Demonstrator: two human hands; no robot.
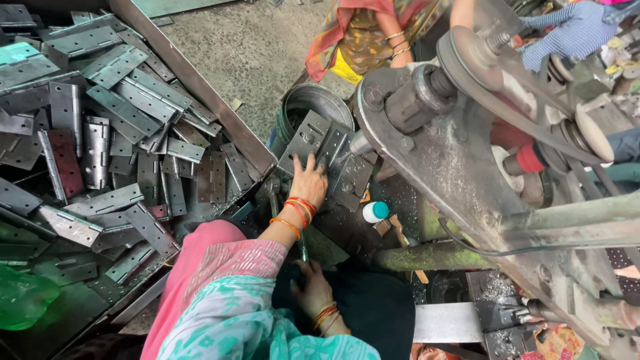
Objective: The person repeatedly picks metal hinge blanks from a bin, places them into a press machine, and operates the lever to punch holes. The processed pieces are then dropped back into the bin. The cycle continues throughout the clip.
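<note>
The left hand (309,180) is laid open, fingers spread, on a grey metal hinge plate (308,139) that rests in a small heap of hinges (343,175) just ahead of the wrist; the plate is pressed under the fingertips, not closed upon. The right hand (312,288) is held low near the lap, fingers loosely curled beside a thin metal rod (303,245); whether anything is gripped there cannot be told.

Cut fingers are judged the nearest risk, since the plates have raw stamped edges and are handled bare. The heap could slip under the pressing palm, as its plates lie tilted on one another. Just to the right of the left hand a belt-driven machine (460,160) stands with an uncovered pulley (475,59) and belt; loose sleeve cloth or the bangles (299,208) could be caught if the arm were carried that way. Metal swarf is scattered below the machine and could be picked up by skin.

Just right of the left wrist a small white bottle with a teal cap (375,211) is seen, its label too small to make out. Beyond the left hand a round metal tin (319,101) stands. Far to the left, a large tray (200,87) is filled with piled hinges (120,120). No signs are visible.
</note>
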